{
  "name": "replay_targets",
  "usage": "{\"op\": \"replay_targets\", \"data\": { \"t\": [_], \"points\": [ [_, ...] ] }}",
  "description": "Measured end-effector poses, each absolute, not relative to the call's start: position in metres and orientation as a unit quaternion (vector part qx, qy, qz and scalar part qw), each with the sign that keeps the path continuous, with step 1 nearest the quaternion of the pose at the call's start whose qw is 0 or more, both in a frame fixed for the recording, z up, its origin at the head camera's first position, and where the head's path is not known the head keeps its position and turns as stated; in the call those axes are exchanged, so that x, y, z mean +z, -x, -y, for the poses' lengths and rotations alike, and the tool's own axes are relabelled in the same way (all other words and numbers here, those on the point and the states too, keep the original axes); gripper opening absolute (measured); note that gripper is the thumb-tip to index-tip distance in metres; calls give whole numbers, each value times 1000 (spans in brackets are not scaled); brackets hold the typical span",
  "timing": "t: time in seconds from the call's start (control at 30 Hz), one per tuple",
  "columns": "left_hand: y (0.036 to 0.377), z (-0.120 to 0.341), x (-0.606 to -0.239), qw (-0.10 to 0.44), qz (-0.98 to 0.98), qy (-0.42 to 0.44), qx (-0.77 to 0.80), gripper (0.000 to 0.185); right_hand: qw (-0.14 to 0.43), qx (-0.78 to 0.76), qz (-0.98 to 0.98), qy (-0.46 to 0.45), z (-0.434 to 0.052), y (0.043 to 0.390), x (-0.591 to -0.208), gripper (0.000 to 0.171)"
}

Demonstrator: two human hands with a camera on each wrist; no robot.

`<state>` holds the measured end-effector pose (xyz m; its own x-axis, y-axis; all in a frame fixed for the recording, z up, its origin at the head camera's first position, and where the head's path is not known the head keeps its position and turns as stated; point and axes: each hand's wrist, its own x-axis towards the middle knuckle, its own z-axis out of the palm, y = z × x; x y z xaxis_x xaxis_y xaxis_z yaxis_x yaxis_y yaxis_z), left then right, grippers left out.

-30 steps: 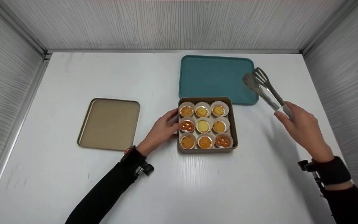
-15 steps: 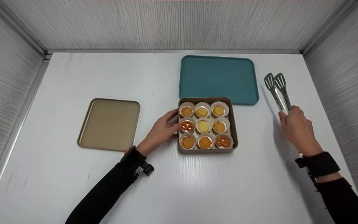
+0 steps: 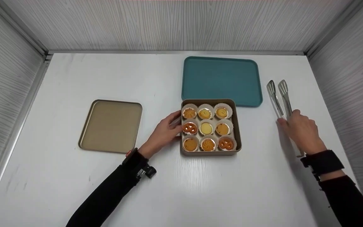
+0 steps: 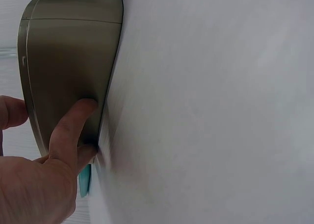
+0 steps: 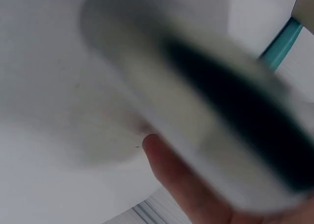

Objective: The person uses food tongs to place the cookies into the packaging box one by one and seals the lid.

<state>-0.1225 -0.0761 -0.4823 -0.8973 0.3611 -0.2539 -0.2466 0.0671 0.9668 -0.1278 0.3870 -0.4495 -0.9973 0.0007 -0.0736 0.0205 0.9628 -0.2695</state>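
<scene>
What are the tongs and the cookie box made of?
The tongs look like shiny steel: silvery and bright, with slotted tips. The cookie box looks like metal with a dull gold coating; its thin, smooth wall shines softly. Neither is certain from looks alone.

I'm looking into a staged recording booth rather than a real kitchen: a plain white worktop (image 3: 74, 78) is boxed in at its far, left and right edges by pale wood-grain panels (image 3: 175, 25) set in metal framing. Only baking props lie on it: a teal tray (image 3: 221, 78) near the far edge, a gold tin (image 3: 237, 126) of cupcakes, its lid (image 3: 110, 126) and tongs (image 3: 279, 94).
</scene>
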Motion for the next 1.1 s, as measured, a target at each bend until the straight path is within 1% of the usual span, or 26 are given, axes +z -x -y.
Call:
{"op": "replay_targets", "data": {
  "t": [0.13, 0.4, 0.47, 0.53, 0.6, 0.67, 0.7, 0.8, 0.87, 0.93, 1.03, 1.1],
  "points": [
    [122, 76, -484, 224, -695, -37, 682, 64, 73, -131, -989, -6, -388, 131, -449, 52],
    [122, 74, -483, 224, -691, -38, 686, 64, 127, -145, -981, -13, -389, 136, -450, 58],
    [122, 74, -482, 221, -692, -37, 687, 64, 143, -147, -979, -11, -390, 137, -448, 63],
    [122, 73, -482, 219, -693, -37, 686, 64, 159, -149, -976, -10, -391, 137, -445, 71],
    [123, 72, -482, 221, -695, -38, 683, 64, 160, -144, -976, -10, -392, 135, -440, 78],
    [123, 71, -481, 223, -694, -39, 684, 64, 140, -133, -981, -8, -393, 133, -436, 81],
    [124, 71, -481, 224, -692, -41, 685, 65, 120, -129, -984, -7, -392, 132, -433, 82],
    [125, 70, -481, 225, -689, -44, 687, 65, 35, -120, -992, 6, -387, 129, -428, 82],
    [126, 72, -481, 226, -688, -49, 688, 66, -24, -127, -991, 22, -382, 127, -427, 78],
    [126, 75, -481, 225, -695, -57, 681, 67, -71, -142, -986, 47, -376, 125, -426, 69],
    [125, 83, -480, 226, -704, -67, 670, 71, -92, -179, -976, 86, -366, 123, -424, 55],
    [124, 92, -479, 222, -710, -67, 665, 71, -89, -204, -969, 106, -359, 122, -422, 47]
  ]
}}
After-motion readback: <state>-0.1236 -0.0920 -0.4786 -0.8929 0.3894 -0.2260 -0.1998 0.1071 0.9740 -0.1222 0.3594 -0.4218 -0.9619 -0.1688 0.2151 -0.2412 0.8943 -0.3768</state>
